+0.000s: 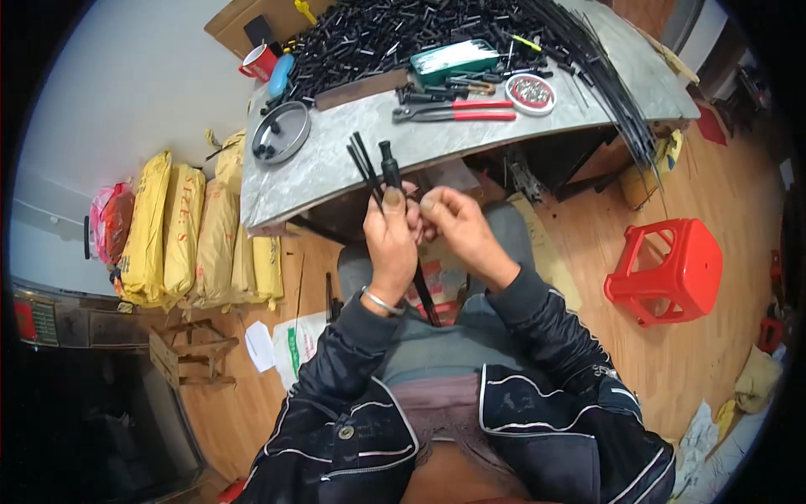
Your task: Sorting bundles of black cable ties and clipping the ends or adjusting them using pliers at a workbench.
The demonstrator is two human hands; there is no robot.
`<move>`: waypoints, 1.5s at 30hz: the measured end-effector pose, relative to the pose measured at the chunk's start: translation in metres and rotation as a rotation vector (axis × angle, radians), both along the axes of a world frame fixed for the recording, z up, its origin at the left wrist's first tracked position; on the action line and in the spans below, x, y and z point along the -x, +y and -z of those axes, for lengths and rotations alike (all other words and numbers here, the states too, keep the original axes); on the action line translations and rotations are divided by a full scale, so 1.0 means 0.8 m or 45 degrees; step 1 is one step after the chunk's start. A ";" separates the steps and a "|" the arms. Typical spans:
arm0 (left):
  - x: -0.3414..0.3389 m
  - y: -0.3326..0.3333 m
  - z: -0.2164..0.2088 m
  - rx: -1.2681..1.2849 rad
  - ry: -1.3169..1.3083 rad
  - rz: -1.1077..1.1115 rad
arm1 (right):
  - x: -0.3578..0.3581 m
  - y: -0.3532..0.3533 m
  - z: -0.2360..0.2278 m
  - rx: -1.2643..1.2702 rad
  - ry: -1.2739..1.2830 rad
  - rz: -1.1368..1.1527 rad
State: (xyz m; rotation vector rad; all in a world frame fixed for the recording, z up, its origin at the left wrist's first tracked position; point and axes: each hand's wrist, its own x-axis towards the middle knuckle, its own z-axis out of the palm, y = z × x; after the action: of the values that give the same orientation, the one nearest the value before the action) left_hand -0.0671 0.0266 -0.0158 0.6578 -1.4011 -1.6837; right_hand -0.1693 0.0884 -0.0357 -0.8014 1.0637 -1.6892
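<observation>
In front of the table edge, above my lap, my left hand (389, 244) is closed round several thin black rods (364, 164) and a thicker black tubular piece (389, 161) with a flared top. The lower ends of the rods (423, 290) stick out below that hand. My right hand (460, 225) is right beside it, thumb and forefinger pinched together near the black piece. What sits between those fingertips is too small to make out. Red-handled pliers (453, 111) lie on the table beyond my hands.
The grey table (336, 172) carries a heap of small black parts (361, 46), a round tray (281, 134), a green box (454, 62), a dish of small metal pieces (531, 94) and long black rods (617, 101). A red stool (667, 270) stands right; yellow sacks (180, 231) left.
</observation>
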 end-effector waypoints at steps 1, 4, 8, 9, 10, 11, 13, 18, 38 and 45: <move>-0.002 -0.002 -0.001 0.050 -0.039 0.014 | 0.002 0.001 0.001 -0.046 -0.013 -0.025; -0.002 -0.005 0.003 -0.001 0.077 0.097 | 0.054 -0.020 0.004 -0.076 0.711 0.275; -0.009 -0.017 0.009 -0.015 0.090 0.208 | 0.152 -0.067 -0.023 -0.103 1.971 0.977; -0.011 -0.020 0.009 -0.067 0.110 0.256 | 0.166 -0.074 -0.026 -0.179 2.098 0.976; -0.013 -0.025 0.009 -0.092 0.118 0.284 | 0.176 -0.083 -0.026 -0.354 2.192 0.805; -0.016 -0.030 0.007 -0.095 0.129 0.276 | 0.180 -0.083 -0.024 -0.347 2.204 0.798; -0.029 -0.034 0.005 -0.262 0.129 0.366 | 0.170 -0.087 -0.025 -0.105 2.395 0.629; -0.035 -0.046 0.015 -0.249 0.083 0.177 | 0.174 -0.106 -0.019 0.067 2.466 0.481; -0.036 -0.031 0.013 -0.227 0.100 -0.019 | 0.032 0.030 -0.037 0.059 2.006 0.491; -0.039 -0.029 0.008 -0.212 0.053 0.011 | 0.045 0.041 -0.030 0.008 1.900 0.205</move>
State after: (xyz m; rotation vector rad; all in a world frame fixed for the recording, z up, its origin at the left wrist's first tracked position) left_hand -0.0362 0.0032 -0.0220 0.7058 -1.2459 -1.8244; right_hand -0.2049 0.1214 -0.0121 -2.1272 2.0799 -1.0020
